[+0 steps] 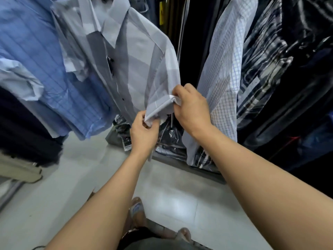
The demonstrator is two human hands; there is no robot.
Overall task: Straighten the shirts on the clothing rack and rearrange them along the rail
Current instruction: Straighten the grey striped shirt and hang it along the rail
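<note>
Two hands on one sleeve cuff. Item: grey checked shirt (137, 56), hanging at centre between a blue striped shirt (45, 56) to its left and a white grid-check shirt (223, 69) to its right; rail out of view. Sleeve (162, 73) runs down from the shoulder, long axis steeply diagonal, ending at the cuff directly between the hands. Left hand (144, 130): grip closed, pinching the cuff's lower corner. Right hand (191, 107): grip closed on the upper cuff edge, set higher. Fabric: thin, pale, collar spread, front buttoned, dark buttons.
</note>
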